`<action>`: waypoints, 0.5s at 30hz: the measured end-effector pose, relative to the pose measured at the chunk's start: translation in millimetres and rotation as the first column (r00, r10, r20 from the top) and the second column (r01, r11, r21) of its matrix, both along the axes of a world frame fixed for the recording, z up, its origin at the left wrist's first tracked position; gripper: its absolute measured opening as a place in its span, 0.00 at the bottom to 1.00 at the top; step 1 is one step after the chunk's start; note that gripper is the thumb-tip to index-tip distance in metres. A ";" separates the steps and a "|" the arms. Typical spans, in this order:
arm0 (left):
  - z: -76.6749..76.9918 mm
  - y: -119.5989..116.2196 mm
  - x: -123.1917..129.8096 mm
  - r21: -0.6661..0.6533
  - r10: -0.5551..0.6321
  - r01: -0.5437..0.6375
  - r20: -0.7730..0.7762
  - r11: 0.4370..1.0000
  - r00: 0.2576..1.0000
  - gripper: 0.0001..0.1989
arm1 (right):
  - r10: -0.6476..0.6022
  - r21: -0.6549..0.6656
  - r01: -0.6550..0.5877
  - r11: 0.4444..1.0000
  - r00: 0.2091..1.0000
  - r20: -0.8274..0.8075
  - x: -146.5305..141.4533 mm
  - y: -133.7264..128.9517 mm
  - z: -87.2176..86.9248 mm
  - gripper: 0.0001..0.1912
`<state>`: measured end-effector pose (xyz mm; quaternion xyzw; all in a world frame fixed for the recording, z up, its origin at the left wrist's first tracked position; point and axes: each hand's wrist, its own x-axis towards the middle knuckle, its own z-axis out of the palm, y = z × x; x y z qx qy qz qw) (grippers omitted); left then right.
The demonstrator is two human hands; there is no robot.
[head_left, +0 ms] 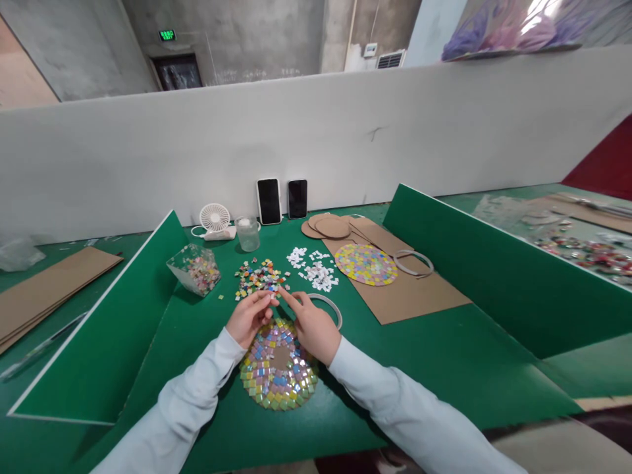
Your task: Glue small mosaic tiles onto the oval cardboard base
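Observation:
A round mosaic disc (281,394) lies flat in front of me, covered with shiny yellow, pink and blue square tiles around a bare brown centre. Over its far left edge, my left hand (247,319) is closed in a pinch on what looks like a small mosaic tile (273,297). My right hand (316,326) hovers above the disc's far right edge, index finger stretched toward the left fingertips and the other fingers partly bent. Just beyond both hands spreads a pile of loose coloured tiles (257,275). A roll of white tape (336,308) sits partly behind my right hand.
White pieces (318,275) lie beside the coloured pile. At left stand a clear tile container (197,271), a glass jar (248,237) and a small fan (215,218). Two phones (269,201) lean on the wall. Cardboard (395,306) holds another mosaic disc (366,264). Green panels (474,257) flank the area.

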<state>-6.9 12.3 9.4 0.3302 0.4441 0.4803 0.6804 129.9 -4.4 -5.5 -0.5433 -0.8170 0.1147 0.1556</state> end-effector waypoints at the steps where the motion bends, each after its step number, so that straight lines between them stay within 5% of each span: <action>1: 0.3 0.1 0.3 0.001 -0.001 0.001 -0.004 1.000 1.000 0.15 | -0.004 -0.002 0.004 1.000 1.000 0.007 0.1 -0.2 0.5 0.31; 10: 0.0 0.0 -0.1 0.001 -0.039 0.040 -0.061 0.999 0.997 0.13 | -0.038 0.061 0.036 0.998 0.999 0.031 2.7 0.4 1.6 0.15; 15: -1.1 -1.8 1.2 0.015 -0.072 0.074 -0.093 0.997 0.993 0.15 | -0.002 0.185 0.031 0.982 0.987 -0.158 2.4 2.2 1.0 0.09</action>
